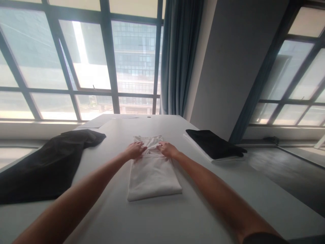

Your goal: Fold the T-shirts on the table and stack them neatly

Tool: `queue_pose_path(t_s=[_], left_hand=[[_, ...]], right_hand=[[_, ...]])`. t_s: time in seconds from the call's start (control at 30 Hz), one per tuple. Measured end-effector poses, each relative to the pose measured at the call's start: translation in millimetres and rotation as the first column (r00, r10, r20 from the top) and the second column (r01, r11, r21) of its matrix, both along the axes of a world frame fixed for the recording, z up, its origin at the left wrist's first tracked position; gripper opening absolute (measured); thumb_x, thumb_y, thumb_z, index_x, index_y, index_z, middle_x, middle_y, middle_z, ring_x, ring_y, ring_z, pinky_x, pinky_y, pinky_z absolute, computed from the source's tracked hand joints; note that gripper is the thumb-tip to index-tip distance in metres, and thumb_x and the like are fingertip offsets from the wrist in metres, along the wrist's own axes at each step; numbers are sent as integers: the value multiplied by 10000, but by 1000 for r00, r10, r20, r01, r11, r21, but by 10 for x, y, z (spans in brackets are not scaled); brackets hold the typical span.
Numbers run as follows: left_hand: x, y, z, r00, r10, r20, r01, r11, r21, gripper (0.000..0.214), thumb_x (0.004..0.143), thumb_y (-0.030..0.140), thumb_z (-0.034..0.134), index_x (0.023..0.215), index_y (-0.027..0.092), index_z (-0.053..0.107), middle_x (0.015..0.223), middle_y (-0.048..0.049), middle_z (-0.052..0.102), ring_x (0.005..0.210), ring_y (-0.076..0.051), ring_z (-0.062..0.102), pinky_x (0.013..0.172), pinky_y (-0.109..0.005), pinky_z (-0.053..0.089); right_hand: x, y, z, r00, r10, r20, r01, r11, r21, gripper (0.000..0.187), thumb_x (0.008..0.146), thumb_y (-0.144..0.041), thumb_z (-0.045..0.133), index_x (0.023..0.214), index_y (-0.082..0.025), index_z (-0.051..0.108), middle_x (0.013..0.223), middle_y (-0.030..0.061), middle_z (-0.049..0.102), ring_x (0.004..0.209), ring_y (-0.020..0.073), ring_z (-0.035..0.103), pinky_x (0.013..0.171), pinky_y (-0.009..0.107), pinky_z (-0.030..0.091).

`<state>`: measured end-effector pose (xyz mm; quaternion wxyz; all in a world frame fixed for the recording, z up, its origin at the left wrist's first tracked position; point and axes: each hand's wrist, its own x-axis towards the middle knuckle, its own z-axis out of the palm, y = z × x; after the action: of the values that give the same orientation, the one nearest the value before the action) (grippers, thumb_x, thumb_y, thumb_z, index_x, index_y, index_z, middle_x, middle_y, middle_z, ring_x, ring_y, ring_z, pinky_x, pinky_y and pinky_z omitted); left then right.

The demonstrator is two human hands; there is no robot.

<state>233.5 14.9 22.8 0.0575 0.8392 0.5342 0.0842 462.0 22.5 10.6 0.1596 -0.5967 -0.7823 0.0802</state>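
A white garment (152, 173), folded into a long narrow strip, lies on the white table (177, 217) in front of me. Both my arms reach out over it. My left hand (135, 150) rests on its far part with fingers pinching a fold of the cloth. My right hand (166, 149) sits opposite it, fingers curled on the same bunched fold. The far end of the garment (148, 139) lies flat beyond my hands.
A loose black garment (48, 166) sprawls over the table's left side. At the right edge a folded black garment (213, 144) lies on a folded white one (200, 149). Papers (95, 123) lie at the far end. Windows and a curtain (177, 57) stand behind.
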Motion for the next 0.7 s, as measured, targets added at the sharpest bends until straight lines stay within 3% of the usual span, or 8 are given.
queue_pose_path(t_s=[0.13, 0.27, 0.37, 0.47, 0.6, 0.7], left_hand=[[-126, 445, -132, 990, 136, -28, -138, 988, -64, 581, 961, 499, 316, 1416, 166, 458, 1567, -174, 323, 1454, -325, 272, 1121, -607, 224], [-274, 750, -239, 973, 231, -21, -232, 970, -69, 639, 940, 576, 304, 1426, 188, 452, 1566, -175, 323, 1446, -358, 278, 1111, -650, 196], [-297, 995, -268, 968, 251, 10, -251, 967, -44, 590, 944, 547, 302, 1422, 236, 457, 1556, -147, 362, 1428, -340, 322, 1106, -620, 243], [-274, 1259, -258, 962, 270, 48, -270, 963, -11, 537, 913, 468, 409, 1379, 222, 510, 1494, -166, 453, 1363, -348, 419, 1067, -551, 345], [-281, 1525, -198, 956, 277, 95, -278, 961, 3, 349, 810, 388, 571, 1074, 212, 716, 1304, -152, 623, 1207, -336, 560, 973, -439, 453], [-333, 1611, -129, 954, 260, 146, -264, 965, 5, 240, 776, 349, 606, 923, 225, 749, 1124, -103, 714, 1061, -276, 640, 874, -339, 500]], right_hand=[[-35, 498, 98, 990, -141, -21, 138, 986, -97, 564, 920, -480, 521, 1376, -147, 521, 1312, 154, 625, 1200, 240, 591, 982, 311, 442], [-30, 890, 115, 977, -195, -87, 182, 974, -133, 618, 764, -432, 719, 1302, -154, 596, 1230, 145, 674, 1148, 256, 621, 920, 302, 481], [-12, 1122, 63, 964, -203, -172, 175, 971, -164, 552, 642, -304, 803, 1162, -158, 688, 979, 85, 750, 944, 232, 692, 769, 263, 521], [-4, 1283, 11, 956, -208, -206, 171, 968, -186, 373, 612, -188, 784, 981, -144, 751, 788, 39, 743, 770, 188, 697, 648, 217, 502], [-2, 1385, -17, 947, -200, -250, 159, 971, -178, 179, 642, -133, 729, 814, -145, 774, 785, 45, 746, 765, 177, 689, 650, 205, 490], [4, 1401, -29, 941, -186, -283, 141, 975, -173, 173, 675, -174, 726, 839, -150, 772, 821, 47, 751, 759, 174, 687, 652, 211, 500]])
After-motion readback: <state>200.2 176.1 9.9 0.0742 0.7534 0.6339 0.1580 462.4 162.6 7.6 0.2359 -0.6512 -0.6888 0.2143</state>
